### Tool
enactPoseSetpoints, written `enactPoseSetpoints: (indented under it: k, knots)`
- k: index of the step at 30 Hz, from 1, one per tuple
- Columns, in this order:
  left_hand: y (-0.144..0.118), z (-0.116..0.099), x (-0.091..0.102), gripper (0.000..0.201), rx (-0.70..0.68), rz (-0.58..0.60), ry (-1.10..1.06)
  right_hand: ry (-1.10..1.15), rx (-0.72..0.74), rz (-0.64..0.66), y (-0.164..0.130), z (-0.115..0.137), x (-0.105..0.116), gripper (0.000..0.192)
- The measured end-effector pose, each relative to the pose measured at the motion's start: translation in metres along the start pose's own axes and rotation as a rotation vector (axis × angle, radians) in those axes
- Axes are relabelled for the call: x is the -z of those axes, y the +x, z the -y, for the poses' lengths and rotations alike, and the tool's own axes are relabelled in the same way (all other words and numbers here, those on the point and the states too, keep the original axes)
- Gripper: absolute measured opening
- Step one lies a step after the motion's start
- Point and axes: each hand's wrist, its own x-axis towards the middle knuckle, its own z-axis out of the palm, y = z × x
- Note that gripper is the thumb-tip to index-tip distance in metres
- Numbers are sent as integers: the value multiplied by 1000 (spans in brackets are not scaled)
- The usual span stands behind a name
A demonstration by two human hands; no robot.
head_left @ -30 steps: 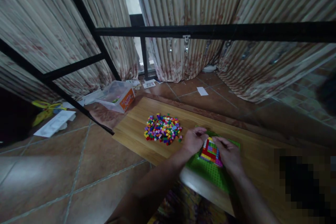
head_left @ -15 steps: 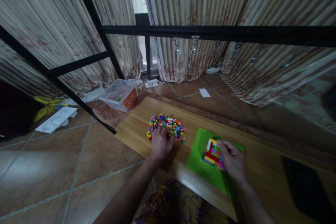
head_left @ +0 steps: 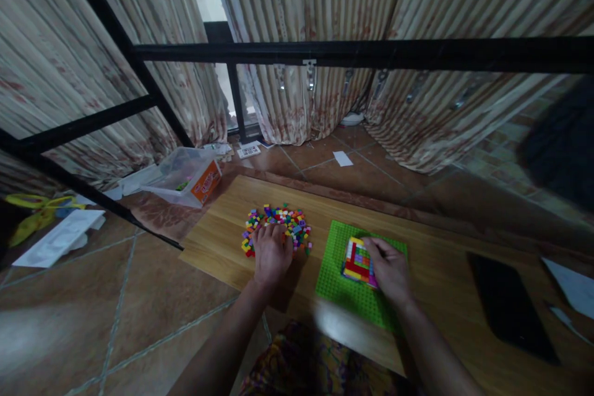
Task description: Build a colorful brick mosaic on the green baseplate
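Observation:
A heap of small coloured bricks [head_left: 278,221] lies on the wooden board [head_left: 223,235]. My left hand [head_left: 271,253] rests palm down on the near side of the heap, fingers among the bricks; I cannot tell whether it grips one. To the right lies a green baseplate [head_left: 338,284] bearing a flat multicoloured brick build [head_left: 356,258]. My right hand [head_left: 388,269] rests on the right side of that build, touching it and covering part of it.
A black phone-like slab [head_left: 508,306] and white paper [head_left: 573,288] lie on the board at the right. A clear plastic box [head_left: 185,176] with an orange label sits on the tiled floor behind the board. Black metal bars [head_left: 325,52] cross in front of curtains.
My left hand left the brick build and moved left onto the loose brick heap. My right hand stayed on the build. The view has shifted, showing more of the board's right side.

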Motion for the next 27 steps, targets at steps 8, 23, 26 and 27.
enactPoseSetpoints:
  k: [8, 23, 26, 27]
  knots:
    - [-9, -60, -18, 17, -16, 223, -661, 2, 86, -3, 1, 2, -2, 46]
    - [-1, -88, -44, 26, -32, 286, -674, 34, 130, 8, 3, 3, -2, 38]
    - [-5, -83, -42, 28, -45, 251, -639, 40, 117, 12, 1, 3, -2, 39]
    - [-7, -80, -40, 28, -62, 243, -608, 40, 114, 11, 1, 3, -2, 40]
